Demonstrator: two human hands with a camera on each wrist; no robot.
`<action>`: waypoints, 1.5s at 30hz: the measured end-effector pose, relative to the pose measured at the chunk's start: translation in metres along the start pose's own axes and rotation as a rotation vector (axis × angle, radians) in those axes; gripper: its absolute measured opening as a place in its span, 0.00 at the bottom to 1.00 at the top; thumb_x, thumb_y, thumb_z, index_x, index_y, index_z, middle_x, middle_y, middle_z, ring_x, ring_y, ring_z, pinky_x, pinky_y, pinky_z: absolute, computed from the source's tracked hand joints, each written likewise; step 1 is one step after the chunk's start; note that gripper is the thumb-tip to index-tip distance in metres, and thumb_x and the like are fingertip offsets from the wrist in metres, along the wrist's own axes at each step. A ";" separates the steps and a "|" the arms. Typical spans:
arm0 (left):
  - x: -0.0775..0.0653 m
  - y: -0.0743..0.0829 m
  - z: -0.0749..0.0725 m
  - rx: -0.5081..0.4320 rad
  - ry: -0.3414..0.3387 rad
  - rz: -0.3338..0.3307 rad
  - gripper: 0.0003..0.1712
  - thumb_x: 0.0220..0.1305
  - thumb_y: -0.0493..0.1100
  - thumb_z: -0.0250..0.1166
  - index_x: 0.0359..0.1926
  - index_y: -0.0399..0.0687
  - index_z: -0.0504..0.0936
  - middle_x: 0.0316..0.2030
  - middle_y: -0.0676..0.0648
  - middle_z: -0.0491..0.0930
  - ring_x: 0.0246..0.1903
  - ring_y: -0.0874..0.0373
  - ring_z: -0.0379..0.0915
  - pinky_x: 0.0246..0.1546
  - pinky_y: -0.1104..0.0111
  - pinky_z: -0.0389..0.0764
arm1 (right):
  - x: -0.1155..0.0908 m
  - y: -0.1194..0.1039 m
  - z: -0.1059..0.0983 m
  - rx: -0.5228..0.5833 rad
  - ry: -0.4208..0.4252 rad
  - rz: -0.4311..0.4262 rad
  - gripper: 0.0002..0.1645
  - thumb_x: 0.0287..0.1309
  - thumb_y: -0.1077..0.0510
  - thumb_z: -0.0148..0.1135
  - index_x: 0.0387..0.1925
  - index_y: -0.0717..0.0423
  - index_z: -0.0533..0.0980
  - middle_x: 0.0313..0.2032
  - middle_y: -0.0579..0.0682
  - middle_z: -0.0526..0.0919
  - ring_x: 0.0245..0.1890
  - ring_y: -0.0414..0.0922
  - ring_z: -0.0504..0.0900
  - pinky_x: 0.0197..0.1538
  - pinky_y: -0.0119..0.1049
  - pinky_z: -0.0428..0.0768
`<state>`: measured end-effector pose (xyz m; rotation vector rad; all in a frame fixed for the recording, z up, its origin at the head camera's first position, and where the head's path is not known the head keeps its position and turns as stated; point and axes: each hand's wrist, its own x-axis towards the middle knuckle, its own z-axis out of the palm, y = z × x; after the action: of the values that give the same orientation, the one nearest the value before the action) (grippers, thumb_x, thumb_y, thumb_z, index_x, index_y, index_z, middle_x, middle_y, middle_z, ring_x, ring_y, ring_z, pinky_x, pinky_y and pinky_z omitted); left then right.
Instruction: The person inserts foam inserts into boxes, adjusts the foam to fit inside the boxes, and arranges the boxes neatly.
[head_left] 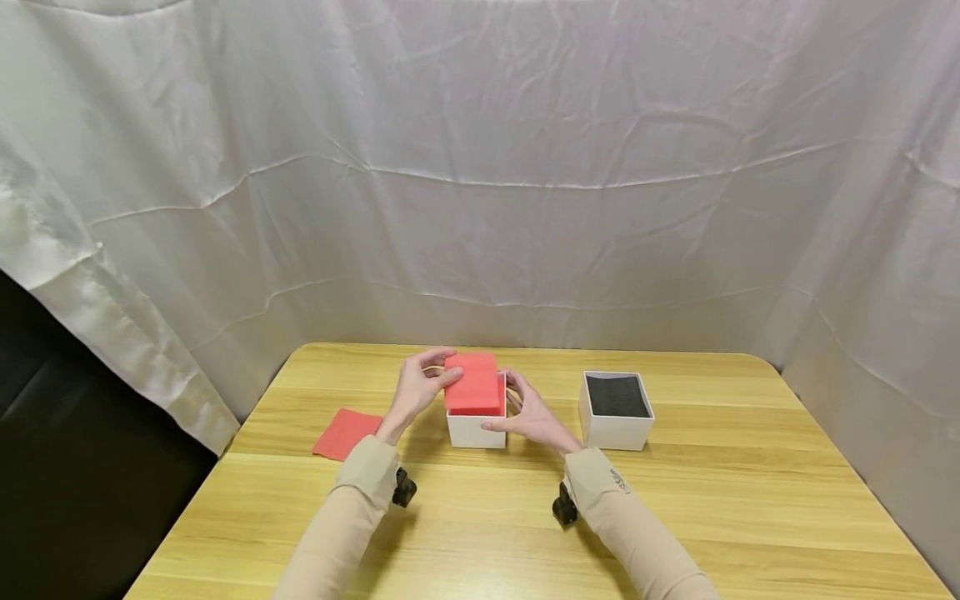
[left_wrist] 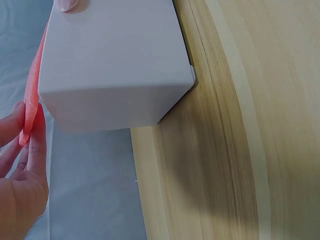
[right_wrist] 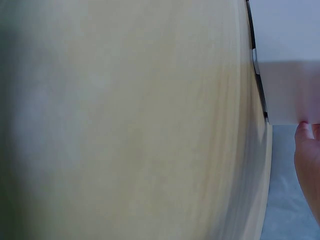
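Note:
My left hand (head_left: 422, 385) pinches a square red foam sheet (head_left: 472, 377) by its left edge, thumb on top. The sheet lies tilted over the open top of a white box (head_left: 475, 435), and more red shows inside beneath it. In the left wrist view, the thin foam sheet (left_wrist: 32, 90) sits between thumb and fingers beside the box (left_wrist: 115, 55). My right hand (head_left: 534, 414) grips the box at its right side, thumb on the front wall and fingers toward the back. Only part of that hand (right_wrist: 309, 160) shows in the right wrist view.
Another red foam sheet (head_left: 348, 433) lies flat on the wooden table (head_left: 480, 517), left of my left forearm. To the right stands a second white box (head_left: 619, 432) with dark grey foam (head_left: 618, 397) inside. A pale curtain (head_left: 525, 208) hangs behind the table.

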<state>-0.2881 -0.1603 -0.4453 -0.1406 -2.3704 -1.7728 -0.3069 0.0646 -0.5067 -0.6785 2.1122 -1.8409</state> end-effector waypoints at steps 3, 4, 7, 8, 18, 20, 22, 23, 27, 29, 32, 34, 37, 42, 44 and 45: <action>0.001 -0.002 0.002 0.011 -0.008 0.009 0.25 0.59 0.37 0.74 0.58 0.34 0.81 0.49 0.32 0.81 0.43 0.44 0.85 0.36 0.75 0.81 | 0.001 0.001 0.000 0.006 0.000 -0.003 0.53 0.47 0.66 0.79 0.70 0.53 0.59 0.72 0.57 0.62 0.78 0.53 0.57 0.80 0.49 0.55; 0.001 -0.002 0.003 0.021 -0.011 0.009 0.25 0.59 0.37 0.74 0.57 0.34 0.82 0.48 0.33 0.82 0.42 0.45 0.85 0.35 0.75 0.81 | 0.001 0.002 0.000 0.010 -0.001 -0.002 0.54 0.47 0.66 0.78 0.71 0.53 0.58 0.73 0.57 0.62 0.78 0.54 0.56 0.80 0.49 0.55; 0.001 -0.001 0.005 0.060 -0.034 0.010 0.23 0.59 0.36 0.74 0.56 0.35 0.83 0.47 0.35 0.83 0.41 0.48 0.86 0.36 0.73 0.82 | 0.000 0.002 0.000 0.015 0.004 0.010 0.56 0.48 0.66 0.78 0.73 0.54 0.56 0.74 0.58 0.60 0.79 0.55 0.54 0.80 0.49 0.55; 0.001 0.000 0.005 0.071 -0.043 0.011 0.23 0.59 0.36 0.74 0.56 0.36 0.83 0.47 0.35 0.84 0.41 0.48 0.86 0.36 0.73 0.83 | 0.000 0.002 0.001 0.015 0.006 0.015 0.57 0.48 0.66 0.78 0.74 0.54 0.55 0.75 0.58 0.59 0.79 0.56 0.54 0.80 0.49 0.54; 0.002 0.003 0.008 0.138 -0.086 0.029 0.22 0.58 0.34 0.74 0.54 0.34 0.84 0.47 0.35 0.85 0.40 0.48 0.87 0.37 0.69 0.86 | -0.001 0.000 0.000 0.018 0.005 0.034 0.62 0.48 0.65 0.78 0.77 0.55 0.49 0.77 0.58 0.55 0.79 0.57 0.52 0.80 0.50 0.54; 0.002 0.003 0.008 0.152 -0.091 0.038 0.21 0.58 0.34 0.74 0.54 0.35 0.84 0.47 0.35 0.86 0.39 0.48 0.87 0.37 0.68 0.86 | -0.001 0.000 0.000 0.014 0.008 0.035 0.62 0.48 0.65 0.78 0.77 0.55 0.49 0.77 0.58 0.55 0.79 0.57 0.52 0.80 0.50 0.54; 0.002 0.004 0.008 0.165 -0.095 0.045 0.21 0.58 0.34 0.74 0.53 0.35 0.84 0.48 0.35 0.86 0.38 0.49 0.87 0.36 0.68 0.86 | -0.001 0.001 0.000 0.011 0.012 0.035 0.62 0.48 0.65 0.78 0.77 0.56 0.49 0.77 0.59 0.56 0.79 0.57 0.52 0.80 0.50 0.54; 0.002 0.005 0.008 0.170 -0.098 0.046 0.21 0.58 0.34 0.74 0.53 0.35 0.84 0.48 0.35 0.86 0.38 0.49 0.87 0.35 0.69 0.86 | -0.001 0.001 0.000 0.010 0.013 0.035 0.62 0.48 0.65 0.78 0.77 0.55 0.50 0.77 0.58 0.56 0.79 0.57 0.53 0.80 0.50 0.54; 0.002 0.005 0.009 0.200 -0.104 0.052 0.20 0.59 0.35 0.73 0.53 0.35 0.84 0.50 0.35 0.85 0.37 0.48 0.87 0.34 0.69 0.85 | -0.001 0.001 0.000 0.004 0.010 0.032 0.61 0.48 0.65 0.78 0.76 0.55 0.50 0.76 0.58 0.56 0.79 0.57 0.53 0.80 0.50 0.55; 0.002 0.006 0.009 0.216 -0.103 0.054 0.19 0.60 0.35 0.72 0.53 0.36 0.85 0.51 0.36 0.85 0.38 0.47 0.87 0.34 0.68 0.85 | -0.001 0.001 0.000 0.003 0.007 0.029 0.61 0.48 0.65 0.78 0.76 0.55 0.51 0.76 0.58 0.57 0.79 0.56 0.54 0.80 0.50 0.55; 0.002 0.006 0.010 0.248 -0.110 0.061 0.19 0.61 0.36 0.71 0.53 0.36 0.85 0.52 0.36 0.85 0.41 0.46 0.87 0.38 0.65 0.87 | -0.001 0.001 0.000 0.006 0.002 0.022 0.60 0.48 0.65 0.78 0.76 0.55 0.52 0.76 0.58 0.58 0.79 0.56 0.55 0.79 0.50 0.55; 0.002 0.006 0.011 0.267 -0.117 0.064 0.18 0.62 0.36 0.71 0.53 0.36 0.85 0.51 0.36 0.86 0.43 0.45 0.87 0.40 0.62 0.87 | 0.000 0.001 0.000 0.009 0.002 0.022 0.59 0.48 0.65 0.78 0.75 0.54 0.52 0.75 0.57 0.58 0.79 0.56 0.55 0.79 0.50 0.56; 0.002 0.007 0.012 0.303 -0.127 0.077 0.17 0.63 0.36 0.70 0.53 0.36 0.85 0.51 0.35 0.86 0.44 0.44 0.87 0.43 0.59 0.87 | 0.000 0.000 0.000 0.013 -0.002 0.014 0.58 0.48 0.66 0.78 0.75 0.56 0.53 0.75 0.59 0.59 0.78 0.57 0.55 0.79 0.50 0.56; 0.002 0.007 0.012 0.344 -0.136 0.092 0.17 0.63 0.36 0.70 0.52 0.34 0.85 0.52 0.35 0.83 0.44 0.44 0.84 0.46 0.58 0.86 | -0.001 -0.002 0.001 0.004 -0.009 -0.001 0.56 0.48 0.67 0.77 0.74 0.57 0.54 0.74 0.59 0.59 0.78 0.57 0.55 0.79 0.49 0.56; 0.003 0.005 0.012 0.360 -0.143 0.096 0.17 0.62 0.36 0.71 0.52 0.34 0.85 0.52 0.36 0.82 0.43 0.46 0.82 0.45 0.59 0.85 | -0.001 -0.002 0.001 -0.002 -0.008 -0.005 0.56 0.48 0.67 0.77 0.73 0.56 0.54 0.73 0.58 0.60 0.78 0.56 0.56 0.79 0.49 0.56; 0.003 0.005 0.012 0.369 -0.145 0.099 0.17 0.62 0.37 0.71 0.51 0.35 0.85 0.52 0.37 0.82 0.43 0.46 0.82 0.45 0.60 0.84 | -0.001 -0.002 0.001 -0.004 -0.008 -0.005 0.56 0.48 0.67 0.77 0.73 0.56 0.55 0.73 0.58 0.60 0.78 0.56 0.56 0.79 0.48 0.56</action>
<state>-0.2910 -0.1479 -0.4433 -0.3379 -2.6919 -1.2944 -0.3049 0.0640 -0.5047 -0.6912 2.1121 -1.8341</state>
